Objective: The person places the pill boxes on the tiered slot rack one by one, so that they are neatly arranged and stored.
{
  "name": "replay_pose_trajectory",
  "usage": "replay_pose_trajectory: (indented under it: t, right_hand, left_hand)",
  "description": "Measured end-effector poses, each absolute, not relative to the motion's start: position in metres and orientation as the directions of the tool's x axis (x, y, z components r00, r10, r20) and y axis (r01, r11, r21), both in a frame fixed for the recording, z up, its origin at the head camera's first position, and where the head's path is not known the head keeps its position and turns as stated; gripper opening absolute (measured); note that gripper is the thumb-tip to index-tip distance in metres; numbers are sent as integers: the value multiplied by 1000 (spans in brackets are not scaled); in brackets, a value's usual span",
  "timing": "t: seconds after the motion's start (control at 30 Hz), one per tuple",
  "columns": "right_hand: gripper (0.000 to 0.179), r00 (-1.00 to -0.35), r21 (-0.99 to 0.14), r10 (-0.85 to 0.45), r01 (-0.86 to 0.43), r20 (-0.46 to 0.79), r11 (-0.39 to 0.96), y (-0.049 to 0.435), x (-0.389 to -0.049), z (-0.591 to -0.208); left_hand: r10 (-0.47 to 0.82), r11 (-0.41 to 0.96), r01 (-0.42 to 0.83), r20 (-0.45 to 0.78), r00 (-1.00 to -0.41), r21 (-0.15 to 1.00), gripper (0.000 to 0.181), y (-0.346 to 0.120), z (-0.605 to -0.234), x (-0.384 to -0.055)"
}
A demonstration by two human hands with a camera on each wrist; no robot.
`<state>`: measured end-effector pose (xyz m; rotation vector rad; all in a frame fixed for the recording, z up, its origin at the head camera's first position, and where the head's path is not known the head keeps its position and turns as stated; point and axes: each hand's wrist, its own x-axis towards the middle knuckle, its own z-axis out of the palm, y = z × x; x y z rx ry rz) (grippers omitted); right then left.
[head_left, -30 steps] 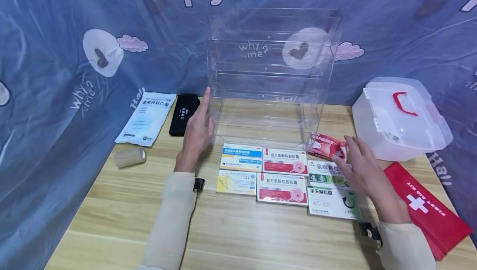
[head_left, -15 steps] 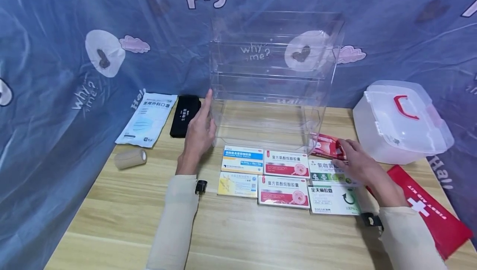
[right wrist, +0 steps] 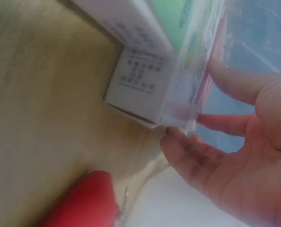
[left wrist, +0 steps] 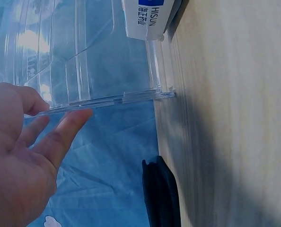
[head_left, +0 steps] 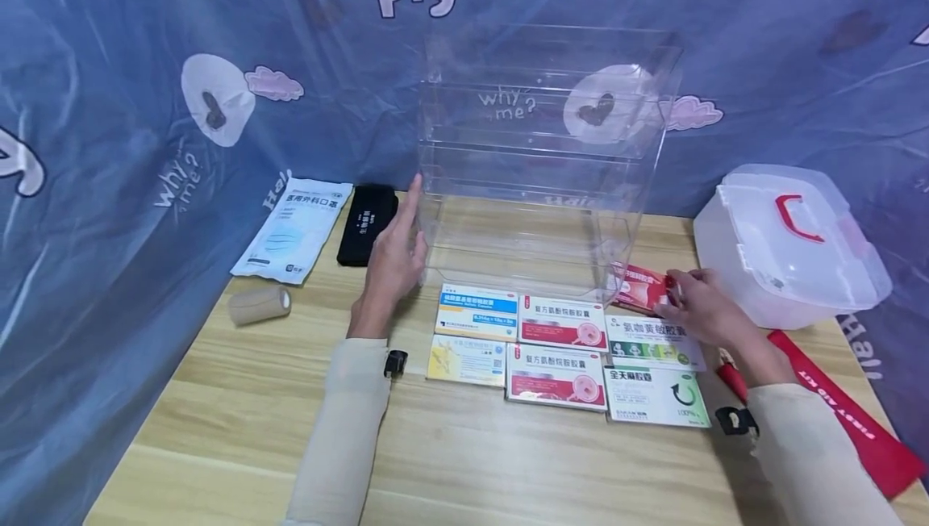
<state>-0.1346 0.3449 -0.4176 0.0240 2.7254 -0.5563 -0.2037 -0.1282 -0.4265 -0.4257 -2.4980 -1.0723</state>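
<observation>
Light wooden table (head_left: 464, 461) against a blue cartoon-printed cloth backdrop (head_left: 145, 66), evenly lit.

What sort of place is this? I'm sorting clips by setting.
Probably a makeshift home recording corner: a wooden table walled by a blue cartoon-print cloth, with medicine boxes and a first-aid box.

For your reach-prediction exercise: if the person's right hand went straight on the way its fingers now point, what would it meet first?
The right hand points left toward the red medicine box, which its fingertips already seem to touch; beyond it stands the clear acrylic rack.
</observation>
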Motion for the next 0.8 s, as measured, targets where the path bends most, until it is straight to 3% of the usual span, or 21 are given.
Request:
replay_pose_trajectory:
  t: [0.27,0.8]
  right_hand:
    - [103,-916,-432,-34,155,-399,888,353,-133,-420]
    - [98,-936,-503,22,209,-352,839,349,-125,-426]
  left_hand:
    - [116,663,419,468,-876,620,87,-129,-427,-204]
    - [117,662,426,477,-871,617,86,-130,-430,-204]
